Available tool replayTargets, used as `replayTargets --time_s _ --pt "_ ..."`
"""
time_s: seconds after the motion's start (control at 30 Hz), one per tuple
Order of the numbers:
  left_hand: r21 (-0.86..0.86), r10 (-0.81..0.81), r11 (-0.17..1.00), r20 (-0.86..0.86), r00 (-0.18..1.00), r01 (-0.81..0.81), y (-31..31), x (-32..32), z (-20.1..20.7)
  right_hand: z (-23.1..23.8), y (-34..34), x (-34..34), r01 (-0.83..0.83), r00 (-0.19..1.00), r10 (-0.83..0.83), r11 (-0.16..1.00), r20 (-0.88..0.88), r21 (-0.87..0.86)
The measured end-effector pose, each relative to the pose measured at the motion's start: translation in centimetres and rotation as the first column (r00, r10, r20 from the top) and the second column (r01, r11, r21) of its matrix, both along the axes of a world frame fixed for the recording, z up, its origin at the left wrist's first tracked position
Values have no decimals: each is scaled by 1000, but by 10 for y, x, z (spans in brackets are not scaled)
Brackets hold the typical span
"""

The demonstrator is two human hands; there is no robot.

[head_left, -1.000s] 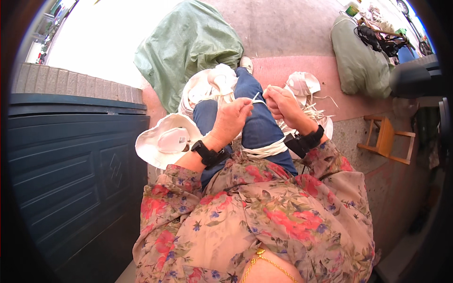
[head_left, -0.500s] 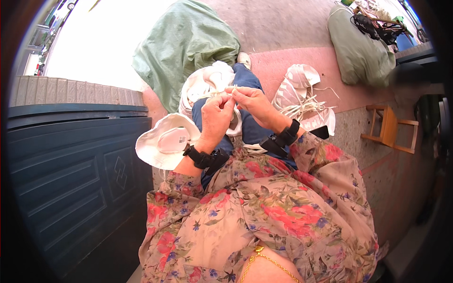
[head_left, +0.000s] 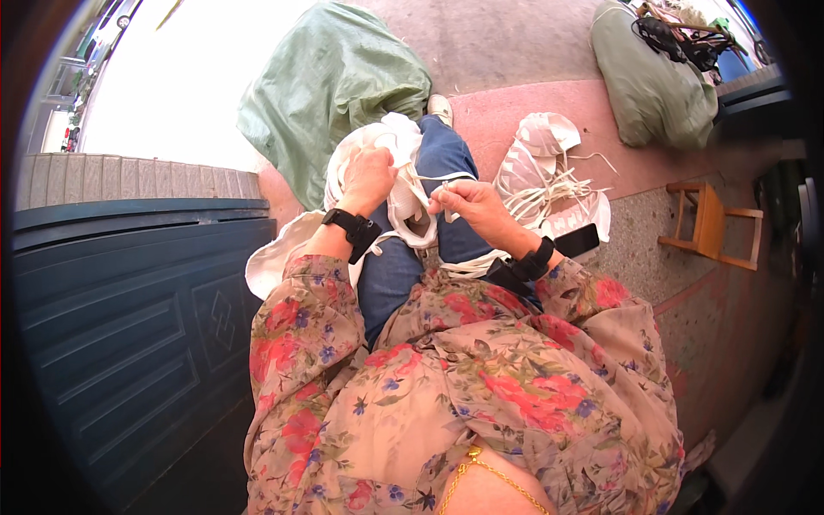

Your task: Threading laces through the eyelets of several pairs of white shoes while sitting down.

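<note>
White pieces that look like shoe uppers [head_left: 408, 210] lie in a bundle across my lap. My left hand [head_left: 367, 182] is at the top of this bundle, its fingers bent down and closed on the white upper; the fingertips are hidden. To the right, above my knee, my right hand [head_left: 470, 206] pinches a thin white lace [head_left: 442, 178], which stretches left toward the bundle. A short lace end hangs under these fingers. Beside my left thigh lies another white piece [head_left: 273, 262], partly covered by my forearm. More white laces [head_left: 468, 268] rest at my waist.
Right of my leg is a pile of white uppers [head_left: 524, 167] with tangled laces [head_left: 558, 193]; a black phone [head_left: 577, 242] lies by it. A small wooden stool [head_left: 708, 223] stands farther right. Green covered bulks [head_left: 335, 86] and a stuffed sack [head_left: 648, 86] are ahead; a blue panelled door [head_left: 146, 318] is left.
My hands were together, pinching at one spot above my lap. They have parted: the left moved left onto the white upper, the right moved slightly right and down with the lace.
</note>
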State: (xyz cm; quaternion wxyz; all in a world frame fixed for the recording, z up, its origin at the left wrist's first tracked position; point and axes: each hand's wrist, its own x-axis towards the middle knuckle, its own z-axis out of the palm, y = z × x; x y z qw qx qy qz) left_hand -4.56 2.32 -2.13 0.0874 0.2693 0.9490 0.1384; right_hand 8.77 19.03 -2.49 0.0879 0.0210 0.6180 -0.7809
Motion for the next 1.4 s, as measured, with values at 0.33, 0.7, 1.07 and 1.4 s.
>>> replayTargets --time_s 0.33,0.7,1.07,1.4 --pt "-24 -241 971 -78 967 240 -2 -10 5 -12 35 11 219 975 -218 975 54 -29" --pt "276 -146 956 159 976 98 -12 -33 13 -8 70 16 428 903 -430 900 -7 -82" --pt "-12 -350 936 -160 923 353 0 -9 10 -11 53 20 387 914 -372 920 165 -68" --pt "385 -65 852 751 657 -355 -15 -30 73 -22 143 50 834 528 -846 499 75 -234"
